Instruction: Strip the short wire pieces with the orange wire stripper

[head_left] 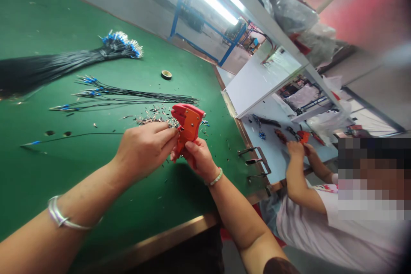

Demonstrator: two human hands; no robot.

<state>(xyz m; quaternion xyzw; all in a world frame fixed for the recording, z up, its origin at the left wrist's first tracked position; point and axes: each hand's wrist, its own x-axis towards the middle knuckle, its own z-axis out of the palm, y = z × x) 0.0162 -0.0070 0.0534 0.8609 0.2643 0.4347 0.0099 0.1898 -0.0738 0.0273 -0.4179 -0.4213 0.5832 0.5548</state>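
Observation:
My right hand (197,158) grips the handles of a red-orange crimping tool (188,126) held upright above the green table (96,188). My left hand (144,147) has its fingers pinched together at the tool's jaw; whatever they hold is too small to make out. Just behind the tool lies a scatter of small metal terminals (154,117). A thin black wire (73,136) with a blue end runs across the table left of my left hand.
A thick bundle of black wires with blue tips (64,62) and a thinner bundle (128,93) lie further back. A tape roll (166,74) sits beyond. At the right, another person (321,209) works with an orange tool at a white bench (257,81).

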